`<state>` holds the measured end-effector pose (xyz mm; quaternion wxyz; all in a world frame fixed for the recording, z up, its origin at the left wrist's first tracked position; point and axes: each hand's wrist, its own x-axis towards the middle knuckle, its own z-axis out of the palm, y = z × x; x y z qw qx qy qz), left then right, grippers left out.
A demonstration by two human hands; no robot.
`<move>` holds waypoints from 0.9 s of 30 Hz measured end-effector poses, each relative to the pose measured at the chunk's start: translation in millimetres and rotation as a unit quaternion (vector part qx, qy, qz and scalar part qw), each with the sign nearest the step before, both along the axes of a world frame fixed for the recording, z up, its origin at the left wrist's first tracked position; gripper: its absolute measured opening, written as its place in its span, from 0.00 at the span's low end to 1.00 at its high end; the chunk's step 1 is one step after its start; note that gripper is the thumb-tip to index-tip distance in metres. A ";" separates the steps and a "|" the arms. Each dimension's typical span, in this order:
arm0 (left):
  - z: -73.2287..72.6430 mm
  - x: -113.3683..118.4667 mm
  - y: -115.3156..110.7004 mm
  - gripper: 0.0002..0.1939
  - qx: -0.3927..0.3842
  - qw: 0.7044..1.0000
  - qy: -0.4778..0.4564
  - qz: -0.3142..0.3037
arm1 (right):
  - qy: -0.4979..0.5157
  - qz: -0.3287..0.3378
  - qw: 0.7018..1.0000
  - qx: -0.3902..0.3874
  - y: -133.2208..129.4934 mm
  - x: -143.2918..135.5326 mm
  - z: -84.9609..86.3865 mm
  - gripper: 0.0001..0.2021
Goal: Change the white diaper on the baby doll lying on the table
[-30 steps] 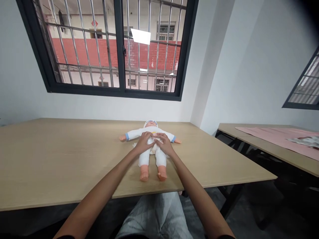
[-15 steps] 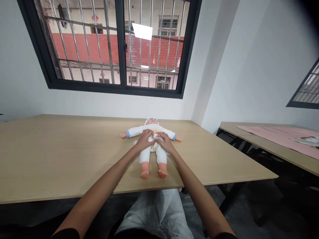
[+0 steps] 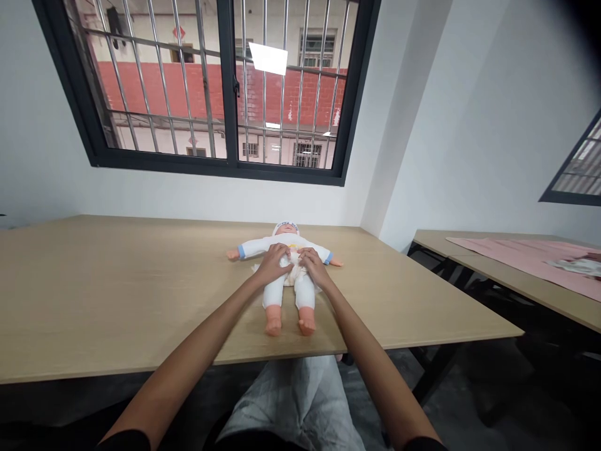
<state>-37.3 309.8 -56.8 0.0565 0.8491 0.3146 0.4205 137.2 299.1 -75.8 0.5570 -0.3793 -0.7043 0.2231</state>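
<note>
A baby doll (image 3: 305,292) in white clothes with blue cuffs lies on its back on the table, arms spread and feet towards me. Around its hips is a pale diaper (image 3: 294,275), partly covered by my hands. My left hand (image 3: 273,264) is at the left of the diaper's waist, its curled fingers closed on the front edge. On the other side, my right hand (image 3: 313,265) has its fingers bent and pinched at the right of the waist. The fingertips are small here, and exactly which part of the diaper each one grips is hard to see.
The wooden table (image 3: 141,294) runs up to the wall under a barred window (image 3: 230,88). Its front edge is just past the doll's feet. A second table at the right carries a pink cloth (image 3: 516,255) with a whitish item (image 3: 575,267) on it.
My right hand has shifted slightly right, away from the middle of the diaper, so the gap between my hands is wider. My left hand and the doll have hardly moved.
</note>
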 end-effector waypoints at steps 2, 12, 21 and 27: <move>-0.1 -0.1 0.2 0.09 -0.003 1.000 0.001 0.002 | 0.007 -0.003 1.000 0.005 -0.5 1.4 0.4 0.10; -1.4 -0.2 2.7 0.09 -0.002 1.000 0.007 0.003 | 0.021 -0.012 1.000 0.017 15.6 11.2 -9.3 0.08; -3.3 0.0 3.9 0.09 0.000 1.000 0.005 0.002 | 0.076 0.006 0.997 0.016 21.9 12.4 -13.0 0.08; -1.7 -0.1 1.4 0.09 -0.003 1.000 0.004 -0.001 | 0.102 0.016 0.995 -0.001 18.2 12.9 -10.2 0.08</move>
